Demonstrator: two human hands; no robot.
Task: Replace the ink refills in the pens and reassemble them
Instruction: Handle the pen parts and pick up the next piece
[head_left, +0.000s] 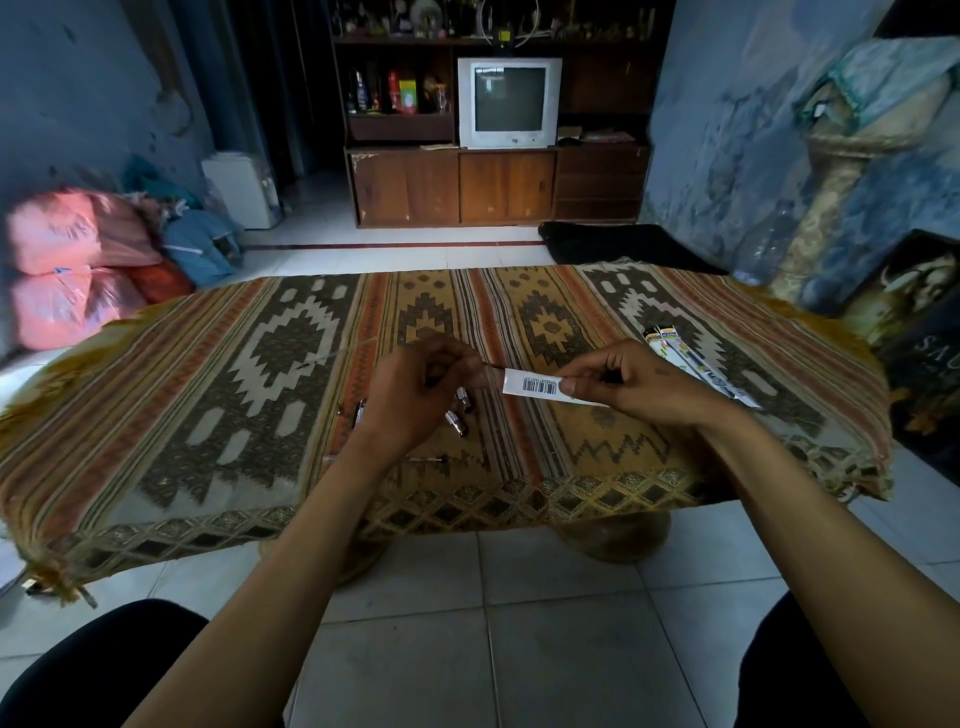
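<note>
My right hand (631, 382) pinches a narrow white refill packet (540, 388) with a barcode, held level above the table. My left hand (415, 387) grips the thin dark refill (493, 367) where it sticks out of the packet's left end. Under my left hand several short pen parts (456, 422) lie on the cloth. A thin refill (428, 459) lies near the front edge. Further refill packets (691, 364) lie at the right, behind my right hand.
The low table carries a patterned woven cloth (208, 395) that hangs over its edges. Pink and blue bags (78, 270) sit on the floor to the left. A wooden cabinet with a television (509, 104) stands at the back, and a dark box (919, 353) is at the right.
</note>
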